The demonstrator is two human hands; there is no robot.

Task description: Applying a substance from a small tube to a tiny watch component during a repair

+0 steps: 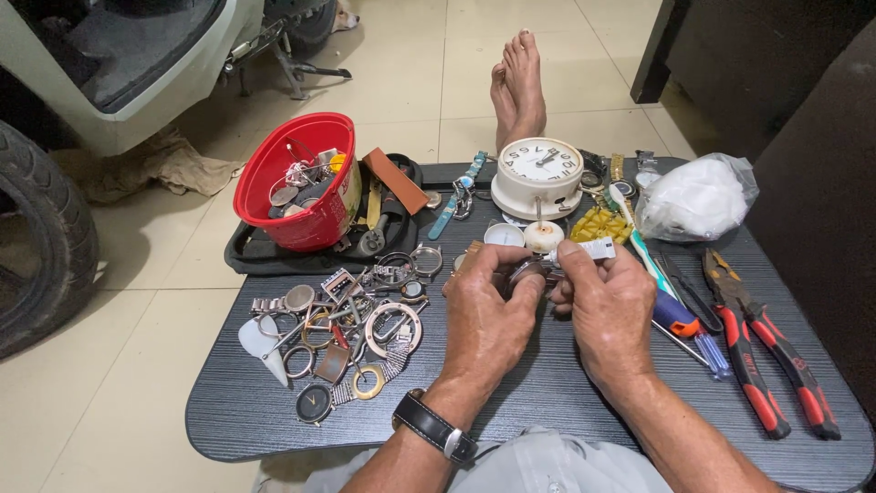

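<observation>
A: From the head view, what do we see at the centre of the frame?

B: We see our left hand closed around a small round watch case, metal and shiny, held just above the dark desk. A black strap with a metal buckle sits on that wrist.

A: And our right hand?

B: It is closed too. Its thumb and forefinger pinch a small white tube, with the tube's end just beside the watch case. The two hands touch each other around the case.

A: What lies left of the hands?

B: We see a heap of watch parts: bare cases, rings, bracelet links and a dark dial, spread over the desk's left half. Above it, at upper left, a red bowl holding more parts sits on a black tray.

A: And above the hands?

B: A white alarm clock stands at the desk's far edge, with a small white round part just in front of it. A blue watch strap lies to its left.

A: To the right?

B: We see a clear plastic bag of white stuff at upper right, red-handled pliers along the right edge, and a blue-handled screwdriver near our right hand. Bare feet rest on the tiled floor beyond the desk.
</observation>
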